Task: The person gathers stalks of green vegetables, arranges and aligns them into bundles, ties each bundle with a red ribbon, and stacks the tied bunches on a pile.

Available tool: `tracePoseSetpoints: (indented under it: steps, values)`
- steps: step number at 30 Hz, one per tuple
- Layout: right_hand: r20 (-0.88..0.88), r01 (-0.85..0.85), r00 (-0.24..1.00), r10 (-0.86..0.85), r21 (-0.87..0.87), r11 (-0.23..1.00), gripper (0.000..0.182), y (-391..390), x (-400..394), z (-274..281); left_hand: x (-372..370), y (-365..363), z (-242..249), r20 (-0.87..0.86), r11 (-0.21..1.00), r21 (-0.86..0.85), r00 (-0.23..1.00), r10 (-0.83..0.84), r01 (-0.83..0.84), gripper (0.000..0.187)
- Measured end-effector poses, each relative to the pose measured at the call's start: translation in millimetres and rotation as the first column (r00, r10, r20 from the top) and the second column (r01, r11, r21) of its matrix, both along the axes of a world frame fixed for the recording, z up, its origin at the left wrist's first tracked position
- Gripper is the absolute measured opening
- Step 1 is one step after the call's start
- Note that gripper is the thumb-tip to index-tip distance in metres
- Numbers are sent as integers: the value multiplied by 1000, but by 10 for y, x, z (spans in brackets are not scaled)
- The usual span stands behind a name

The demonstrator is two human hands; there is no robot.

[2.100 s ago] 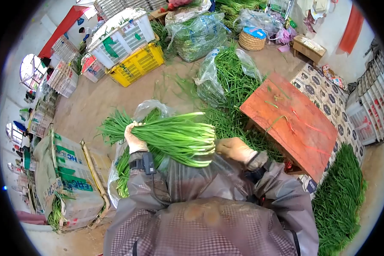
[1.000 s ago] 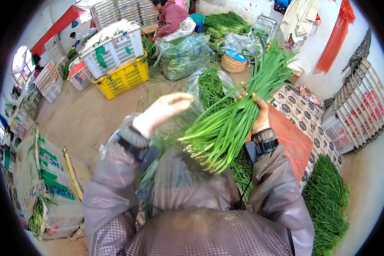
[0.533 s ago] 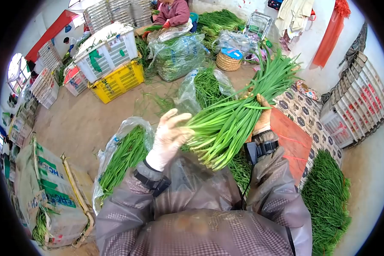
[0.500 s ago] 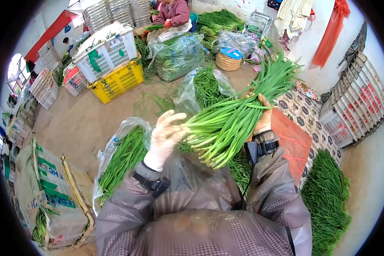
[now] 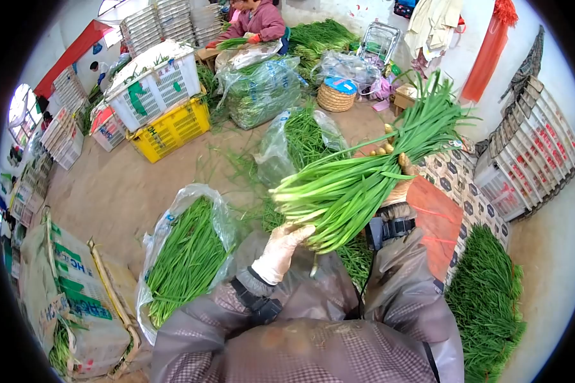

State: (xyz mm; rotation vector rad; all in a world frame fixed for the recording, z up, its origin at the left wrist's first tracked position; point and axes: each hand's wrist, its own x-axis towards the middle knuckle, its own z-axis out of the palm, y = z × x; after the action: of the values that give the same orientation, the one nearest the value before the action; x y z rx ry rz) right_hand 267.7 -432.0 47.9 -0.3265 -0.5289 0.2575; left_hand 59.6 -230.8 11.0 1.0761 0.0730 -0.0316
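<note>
My right hand [image 5: 397, 185] is closed around the middle of the bunch [image 5: 358, 179] of green stalks, holding it up above my lap with its long axis running from the pale cut ends at lower left to the leafy tips at upper right. My gloved left hand [image 5: 282, 250] sits just under those cut ends, fingers loosely curled and touching the lowest stalks without gripping anything, so it is the nearer hand to that end. Below left lies an open bag [image 5: 185, 255] of the same greens, well apart from the bunch.
</note>
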Motion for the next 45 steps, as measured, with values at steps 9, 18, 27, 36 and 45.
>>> tracePoseSetpoints:
  steps: [9, 18, 27, 36, 45]
  values:
    - [-177, -59, 983, 50, -46, 997, 71, -360, -121, 20, 1, 566, 67, -164, 888, 379, 964, -211, 259, 19]
    - [-532, -347, 834, 145, -303, 887, 23, -219, -314, -62, 514, 381, 688, -188, 738, 453, 863, -469, 500, 100]
    - [-597, -444, 796, 95, -470, 763, 29, 344, -702, -486, 665, -149, 6, -289, 856, 21, 823, -489, 516, 60]
    - [-143, -9, 986, -91, -576, 817, 42, -165, -498, 96, 1348, -571, 515, -138, 729, 317, 790, -598, 607, 72]
    - [360, 575, 792, -494, -712, 403, 40, -1653, -278, 800, 2172, -2080, 879, 192, 643, 406, 627, -755, 650, 96]
